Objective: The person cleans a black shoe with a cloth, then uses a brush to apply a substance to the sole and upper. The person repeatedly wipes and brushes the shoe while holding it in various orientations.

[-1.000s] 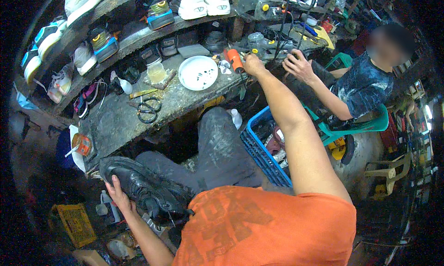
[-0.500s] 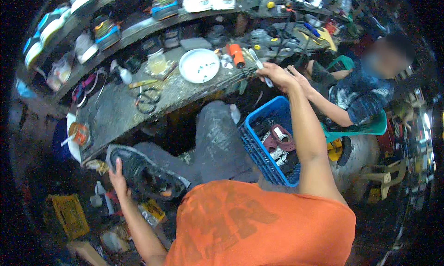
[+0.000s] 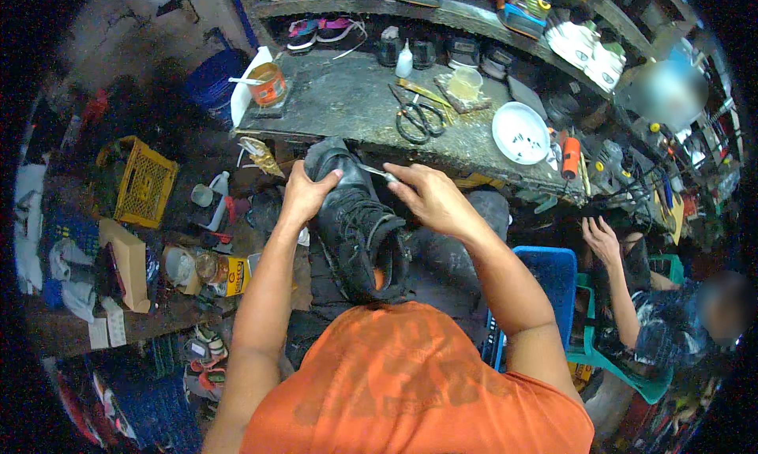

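Note:
A black lace-up shoe (image 3: 351, 217) lies over my lap, its toe pointing away from me and its opening toward my shirt. My left hand (image 3: 306, 195) grips it near the toe, thumb on top, fingers hidden along the side. In my right hand (image 3: 426, 197) is a slim, pale tool (image 3: 382, 173), pinched between thumb and fingers. Its thin end reaches to the right side of the shoe's front; whether it touches, I cannot tell. The tool's exact kind is not clear.
Beyond the shoe runs a worn workbench (image 3: 339, 99) with scissors (image 3: 420, 121), a white plate (image 3: 521, 134) and an orange tub (image 3: 268, 87). Shoes line the shelf behind. To my right are a blue basket (image 3: 545, 288) and a seated person (image 3: 671, 324). A yellow crate (image 3: 146, 184) stands left.
My view has swung left. My right hand, holding the tool, has come from beside the other person's hand to the shoe. My left hand still holds the shoe, now turned lengthwise before me.

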Motion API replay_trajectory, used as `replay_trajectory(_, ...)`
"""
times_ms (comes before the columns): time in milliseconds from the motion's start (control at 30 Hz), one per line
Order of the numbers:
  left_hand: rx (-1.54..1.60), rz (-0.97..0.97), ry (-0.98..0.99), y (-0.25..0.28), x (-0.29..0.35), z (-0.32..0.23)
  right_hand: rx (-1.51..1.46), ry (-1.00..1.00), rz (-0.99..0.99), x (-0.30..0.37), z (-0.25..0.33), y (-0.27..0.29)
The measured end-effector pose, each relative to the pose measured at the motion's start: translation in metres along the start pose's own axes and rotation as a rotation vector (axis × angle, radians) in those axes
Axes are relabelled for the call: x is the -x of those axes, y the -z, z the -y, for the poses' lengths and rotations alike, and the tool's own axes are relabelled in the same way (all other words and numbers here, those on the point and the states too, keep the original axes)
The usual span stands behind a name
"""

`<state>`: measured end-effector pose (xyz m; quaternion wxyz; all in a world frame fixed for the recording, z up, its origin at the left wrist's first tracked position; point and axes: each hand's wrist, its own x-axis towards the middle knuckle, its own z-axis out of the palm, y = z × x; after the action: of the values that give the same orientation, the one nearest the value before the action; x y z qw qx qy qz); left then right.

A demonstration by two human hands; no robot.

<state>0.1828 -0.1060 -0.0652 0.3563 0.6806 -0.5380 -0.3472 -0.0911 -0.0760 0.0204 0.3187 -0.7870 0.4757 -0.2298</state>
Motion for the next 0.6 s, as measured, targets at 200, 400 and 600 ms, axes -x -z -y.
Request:
replay_trajectory(200, -0.047, -0.001, 0.014, 0.002, 0.0, -0.003, -0.032, 0.097, 0.012, -0.044, -0.005, -0.031)
replay_trajectory(400, -0.125, 0.024, -0.044, -0.007, -0.003, 0.0, -0.073, 0.153, -0.167, -0.052, -0.024, -0.076)
replay_trajectory(600, -0.226, 0.064, -0.039, -0.007, -0.002, -0.004, 0.315, 0.031, -0.179, -0.054, -0.014, -0.072)
